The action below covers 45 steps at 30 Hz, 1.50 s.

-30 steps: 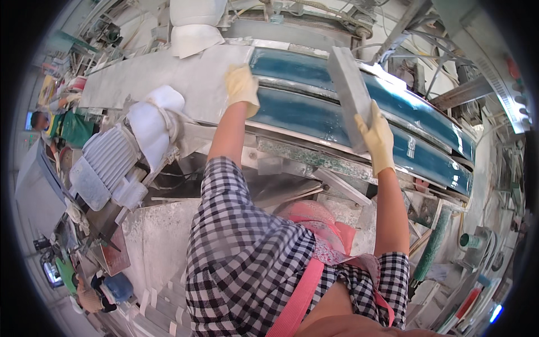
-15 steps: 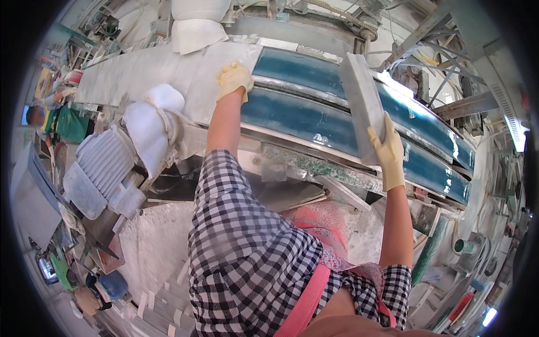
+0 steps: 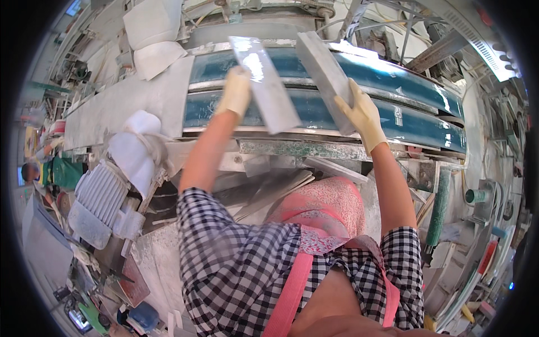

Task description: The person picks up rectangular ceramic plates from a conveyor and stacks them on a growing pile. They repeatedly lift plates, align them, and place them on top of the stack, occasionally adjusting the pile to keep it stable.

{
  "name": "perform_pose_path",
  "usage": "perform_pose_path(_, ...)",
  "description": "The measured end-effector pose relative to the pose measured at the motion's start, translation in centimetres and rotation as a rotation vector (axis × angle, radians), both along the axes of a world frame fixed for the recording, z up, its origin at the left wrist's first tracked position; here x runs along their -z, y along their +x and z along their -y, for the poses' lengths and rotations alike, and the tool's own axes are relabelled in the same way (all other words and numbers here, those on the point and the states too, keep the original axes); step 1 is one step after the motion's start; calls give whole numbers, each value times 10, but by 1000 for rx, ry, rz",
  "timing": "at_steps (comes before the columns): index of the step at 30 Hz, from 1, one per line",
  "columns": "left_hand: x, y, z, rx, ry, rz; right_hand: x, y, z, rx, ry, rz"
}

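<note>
Two long grey slabs, seemingly stone or tile strips, slant across the blue conveyor belts. My left hand (image 3: 236, 92), in a pale yellow rubber glove and slightly blurred, closes on the left edge of the thin slab (image 3: 272, 95), whose upper face shines as if wet. My right hand (image 3: 364, 115), gloved alike, grips the near right side of the other slab (image 3: 325, 76). That one looks thicker; whether it is one piece or several stacked cannot be made out. A gap shows the blue belt (image 3: 306, 101) between the slabs.
Left of the belts lies a pale metal plate (image 3: 129, 101). A dusty ribbed motor (image 3: 104, 194) and white wrapping (image 3: 137, 143) stand nearer at left. A green-splotched rail (image 3: 303, 147) runs along the near belt edge. Another person (image 3: 50, 168) is at far left.
My left hand has left the metal plate and moved right, now with a thin slab at the belts. My right hand and its slab have shifted left and away from me. The view has shifted too.
</note>
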<state>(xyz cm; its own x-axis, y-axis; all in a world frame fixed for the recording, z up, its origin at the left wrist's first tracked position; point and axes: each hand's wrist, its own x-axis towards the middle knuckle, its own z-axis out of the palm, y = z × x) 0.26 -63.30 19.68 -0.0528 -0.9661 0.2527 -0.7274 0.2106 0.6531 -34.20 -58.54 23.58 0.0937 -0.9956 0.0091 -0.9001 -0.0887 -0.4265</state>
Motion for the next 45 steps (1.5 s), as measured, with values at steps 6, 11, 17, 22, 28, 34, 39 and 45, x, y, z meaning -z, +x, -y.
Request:
perform_pose_path(6,-1,-139,0,-164,429,-912,-1,-2,3,-8,-10,37)
perform_pose_path(11,-31,-133,8,234,628,-1018,-19,2,2,-27,63,58)
perform_pose_path(17,-47,-121,89,310,-494,788,-46,34,1,172,242,-231)
perform_pose_path(22,-52,-166,127,515,-59,657,-39,36,-2,213,157,-186)
perform_pose_path(28,-81,-129,83,779,-148,851,-46,-2,3,-123,187,-202)
perform_pose_path(34,-73,-98,-12,628,99,767,-52,-28,24,-629,168,-239)
perform_pose_path(39,-61,-59,-37,480,43,313,-40,-44,5,-672,-218,-203)
perform_pose_path(45,-13,4,-76,202,507,-368,-11,-65,-47,47,-13,760)
